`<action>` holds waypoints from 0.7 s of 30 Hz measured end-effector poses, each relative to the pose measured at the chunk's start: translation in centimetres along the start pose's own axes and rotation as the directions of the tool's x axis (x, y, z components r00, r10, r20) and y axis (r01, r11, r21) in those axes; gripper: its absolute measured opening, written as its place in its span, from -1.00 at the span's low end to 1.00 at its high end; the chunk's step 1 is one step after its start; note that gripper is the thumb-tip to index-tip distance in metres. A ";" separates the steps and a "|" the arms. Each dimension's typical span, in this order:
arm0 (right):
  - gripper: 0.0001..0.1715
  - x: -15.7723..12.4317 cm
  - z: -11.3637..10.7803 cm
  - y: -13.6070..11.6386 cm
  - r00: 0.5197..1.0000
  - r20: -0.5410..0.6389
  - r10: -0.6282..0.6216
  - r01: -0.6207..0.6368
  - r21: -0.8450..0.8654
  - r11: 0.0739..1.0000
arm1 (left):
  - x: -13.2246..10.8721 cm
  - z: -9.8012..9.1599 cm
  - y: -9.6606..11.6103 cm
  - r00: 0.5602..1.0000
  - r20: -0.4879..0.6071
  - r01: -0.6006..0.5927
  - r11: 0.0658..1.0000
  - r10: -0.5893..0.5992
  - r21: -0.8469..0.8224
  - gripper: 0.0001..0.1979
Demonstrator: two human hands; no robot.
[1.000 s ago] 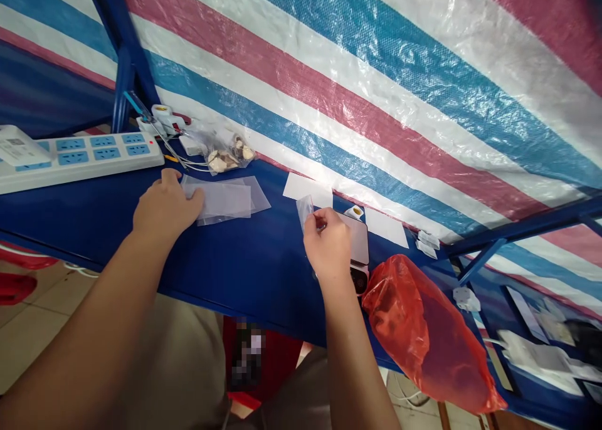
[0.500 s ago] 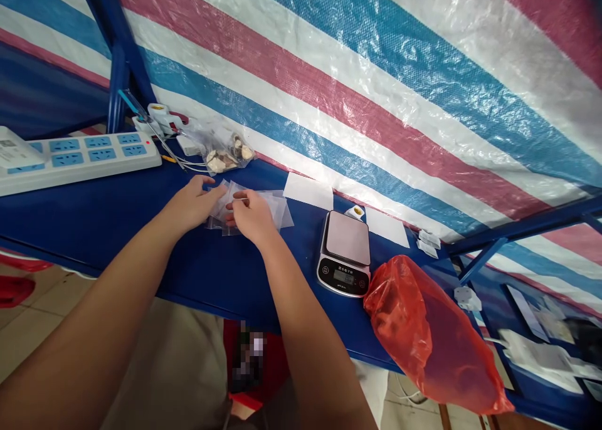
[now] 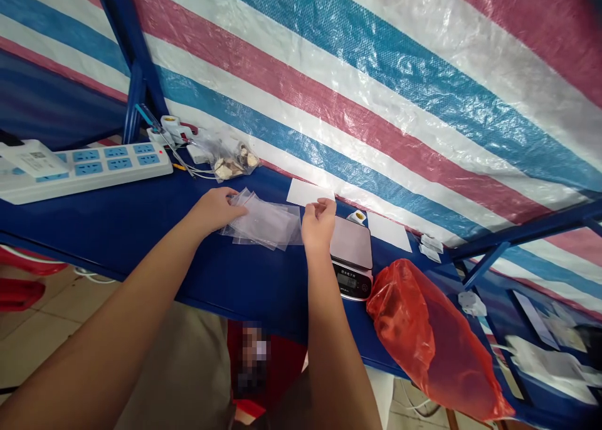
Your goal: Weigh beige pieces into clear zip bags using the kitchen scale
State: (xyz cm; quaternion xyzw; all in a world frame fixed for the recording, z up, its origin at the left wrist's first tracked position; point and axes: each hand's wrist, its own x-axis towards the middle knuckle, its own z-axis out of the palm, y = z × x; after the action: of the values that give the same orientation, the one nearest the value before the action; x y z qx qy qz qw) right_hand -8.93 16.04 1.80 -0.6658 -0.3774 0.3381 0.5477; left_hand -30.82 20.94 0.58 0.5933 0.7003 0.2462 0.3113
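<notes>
Several clear zip-lock bags (image 3: pixel 270 224) lie fanned out in a flat overlapping stack on the blue table. My left hand (image 3: pixel 217 210) pinches the stack's left end between thumb and fingers. To the right, my right hand (image 3: pixel 318 224) hovers between the bags and the kitchen scale (image 3: pixel 350 243), its thumb and loosely bent fingers apart, with nothing visible in them. Its fingertips overlap the near right part of a white sheet of paper (image 3: pixel 301 192); whether they touch it I cannot tell. The hand and wrist cover the scale's left edge.
Behind my left hand sits a clear bag with pale dried pieces (image 3: pixel 235 164). A power strip (image 3: pixel 108 167) lies at the left. A red plastic bag (image 3: pixel 423 330) leans beside the scale at the table's front edge. Another white sheet (image 3: pixel 389 230) and small white packets (image 3: pixel 431 247) lie behind.
My right hand has moved right, off the bags to beside the scale. The bags now lie uncovered and shifted slightly right, with my left hand still at their left end.
</notes>
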 end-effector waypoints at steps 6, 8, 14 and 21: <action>0.09 -0.9 0.8 2.0 0.989 0.124 0.080 -0.075 -0.048 0.996 | -1.8 -0.3 -0.4 0.994 -0.020 -0.102 0.863 0.106 -0.495 -0.43; 0.08 -0.5 0.9 2.3 0.971 0.226 0.077 -0.079 0.000 0.997 | -2.0 -0.7 -0.7 0.987 -0.018 -0.137 0.796 0.157 -0.589 -0.40; -0.56 0.5 0.1 2.4 0.933 0.341 -0.111 0.059 0.158 0.986 | -2.1 -0.9 -1.3 0.954 -0.143 -0.298 0.768 0.264 -0.567 -0.38; -0.47 0.1 0.8 2.9 0.928 0.350 -0.132 0.110 0.083 0.990 | -2.2 -0.4 -1.6 0.959 -0.131 -0.282 0.827 0.250 -0.487 -0.29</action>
State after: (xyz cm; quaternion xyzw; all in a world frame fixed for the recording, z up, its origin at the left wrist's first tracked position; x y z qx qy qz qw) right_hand -9.18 16.20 -1.25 -0.5521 -0.4995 0.4297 0.5110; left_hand -32.03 18.48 0.03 0.5757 0.5322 0.4785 0.3954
